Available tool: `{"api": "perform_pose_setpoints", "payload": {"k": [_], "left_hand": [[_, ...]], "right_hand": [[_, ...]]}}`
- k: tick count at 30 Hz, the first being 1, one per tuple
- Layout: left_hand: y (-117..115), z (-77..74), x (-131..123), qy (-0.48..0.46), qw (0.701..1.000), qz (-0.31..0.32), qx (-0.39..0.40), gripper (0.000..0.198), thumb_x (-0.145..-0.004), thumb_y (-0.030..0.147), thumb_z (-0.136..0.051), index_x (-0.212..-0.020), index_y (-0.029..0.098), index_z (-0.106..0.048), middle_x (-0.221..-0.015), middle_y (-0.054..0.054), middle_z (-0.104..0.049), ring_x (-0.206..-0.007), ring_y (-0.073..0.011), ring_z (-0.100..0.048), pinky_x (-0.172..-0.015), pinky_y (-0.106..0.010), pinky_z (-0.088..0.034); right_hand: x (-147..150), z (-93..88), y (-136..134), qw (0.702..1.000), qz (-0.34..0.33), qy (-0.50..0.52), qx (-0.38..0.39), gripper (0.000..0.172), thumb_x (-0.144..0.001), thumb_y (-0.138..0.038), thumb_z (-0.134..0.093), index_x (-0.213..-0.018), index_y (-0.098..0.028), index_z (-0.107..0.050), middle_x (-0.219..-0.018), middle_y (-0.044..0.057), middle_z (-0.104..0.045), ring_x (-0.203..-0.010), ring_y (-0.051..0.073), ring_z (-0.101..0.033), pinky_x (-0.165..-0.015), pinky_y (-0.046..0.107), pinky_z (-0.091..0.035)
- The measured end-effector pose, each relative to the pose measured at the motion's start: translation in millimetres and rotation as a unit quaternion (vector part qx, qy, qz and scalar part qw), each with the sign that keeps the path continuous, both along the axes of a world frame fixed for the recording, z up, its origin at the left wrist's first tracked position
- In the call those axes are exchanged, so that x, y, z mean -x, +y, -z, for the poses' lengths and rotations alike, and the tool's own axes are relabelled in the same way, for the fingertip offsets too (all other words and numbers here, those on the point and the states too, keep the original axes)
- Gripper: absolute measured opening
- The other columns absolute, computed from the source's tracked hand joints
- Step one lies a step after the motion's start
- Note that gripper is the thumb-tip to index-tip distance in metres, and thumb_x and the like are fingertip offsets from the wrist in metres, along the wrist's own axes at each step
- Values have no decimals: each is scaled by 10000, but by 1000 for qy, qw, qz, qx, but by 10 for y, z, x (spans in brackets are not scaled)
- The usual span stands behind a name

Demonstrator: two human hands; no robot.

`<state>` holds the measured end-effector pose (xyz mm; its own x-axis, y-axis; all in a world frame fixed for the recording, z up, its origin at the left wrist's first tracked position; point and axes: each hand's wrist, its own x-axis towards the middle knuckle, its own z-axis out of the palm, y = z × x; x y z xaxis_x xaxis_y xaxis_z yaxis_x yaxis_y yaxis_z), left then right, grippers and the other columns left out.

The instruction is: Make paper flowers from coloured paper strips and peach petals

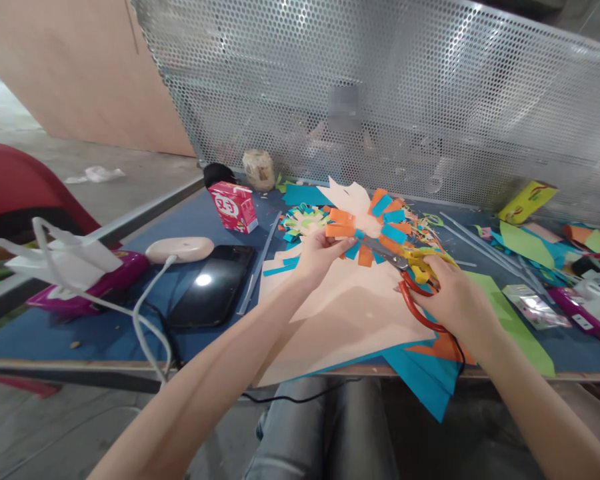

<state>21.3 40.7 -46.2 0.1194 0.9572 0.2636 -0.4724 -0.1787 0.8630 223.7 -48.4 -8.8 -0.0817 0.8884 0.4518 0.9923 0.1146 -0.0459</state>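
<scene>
The left hand (320,257) was clamped, thumb against fingers, on the left edge of a paper flower (366,221). The right hand (455,293) was closed round the red and yellow handles of the scissors (404,261), whose blades pointed left along the flower's near edge — whether they were cutting could not be told. The flower was at the far end of a peach sheet (345,307). A second flower (297,219) lay just beyond the left hand. Blue paper (427,383) overhung the desk (100,343); a phone (213,287) lay to the left.
</scene>
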Motion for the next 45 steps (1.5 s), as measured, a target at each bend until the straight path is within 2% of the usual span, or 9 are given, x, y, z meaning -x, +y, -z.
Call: {"api": "perform_pose_setpoints", "payload": {"k": [5, 9, 15, 24, 31, 38, 45], "left_hand": [[-10, -19, 1, 3, 1000, 8, -19, 302, -501, 283, -811, -718, 149, -648, -604, 32, -635, -501, -62, -514, -517, -198, -415], [-8, -11, 2, 7, 1000, 7, -22, 306, -506, 273, -812, -739, 147, -658, -625, 29, -648, -491, -54, -508, -518, -194, -427], [8, 18, 6, 14, 1000, 2, -24, 321, -518, 279, -806, -767, 146, -654, -673, 9, -673, -577, -81, -580, -589, -208, -461], [9, -9, 9, 43, 999, -8, -11, 328, -510, 292, -805, -751, 149, -635, -653, 10, -657, -555, -87, -566, -548, -216, -444], [29, 7, 21, 61, 998, -15, -18, 333, -516, 322, -797, -747, 150, -631, -615, 21, -631, -504, -76, -519, -495, -211, -401], [18, -7, 17, 48, 998, -17, -34, 273, -522, 290, -793, -699, 161, -630, -597, 37, -611, -517, -69, -504, -527, -207, -404], [-14, -48, 18, 79, 996, -34, -26, 249, -531, 259, -785, -714, 173, -641, -576, 37, -600, -501, -85, -501, -521, -227, -410]], "right_hand": [[14, 11, -2, 999, 17, -29, -6, 428, -722, -549, -542, -970, -203, -577, -952, 87, -673, -785, 249, -637, -545, 288, -406], [38, -7, -10, 998, 42, -56, -5, 450, -714, -572, -538, -973, -208, -587, -920, 81, -684, -720, 235, -637, -498, 276, -365], [74, -56, -29, 994, 58, -91, -10, 460, -720, -592, -508, -945, -204, -608, -811, 78, -688, -664, 227, -627, -467, 262, -299], [49, -53, -12, 991, 65, -118, -22, 442, -728, -613, -483, -865, -220, -629, -711, 60, -680, -609, 213, -614, -464, 254, -236], [67, -40, 9, 992, 71, -106, 23, 498, -734, -625, -458, -967, -213, -611, -738, 72, -693, -619, 241, -630, -464, 260, -276], [74, -27, 21, 994, 66, -61, 59, 489, -720, -618, -488, -986, -224, -600, -755, 64, -692, -654, 249, -638, -492, 277, -350], [121, -46, 20, 993, 78, -63, 68, 521, -719, -616, -491, -1004, -190, -581, -752, 90, -689, -646, 264, -640, -483, 282, -340]]}}
